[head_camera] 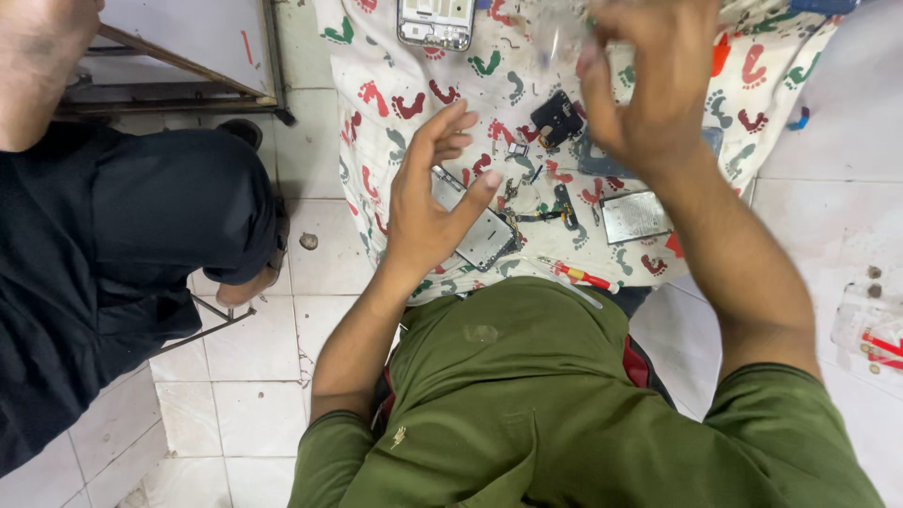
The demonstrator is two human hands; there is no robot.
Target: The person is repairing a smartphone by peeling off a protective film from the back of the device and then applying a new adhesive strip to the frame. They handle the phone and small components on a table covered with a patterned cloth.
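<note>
My left hand [435, 193] hovers with fingers spread and palm turned right, holding nothing, just above an opened phone body [484, 237] lying on a white cloth [395, 85] printed with coloured footprints. My right hand [649, 80] is raised higher over the cloth, fingers curled together and blurred. A faint clear smear shows by its fingertips, but I cannot tell whether it holds anything. Under and beside it lie a small black part [557, 117] and a silvery flat plate [635, 216].
Another phone frame [435, 21] lies at the cloth's top edge. A red-handled screwdriver [578, 275] rests near my green shirt. A person in black [113, 245] sits close on the left. Small packets [870, 334] lie on the tiled floor at the right.
</note>
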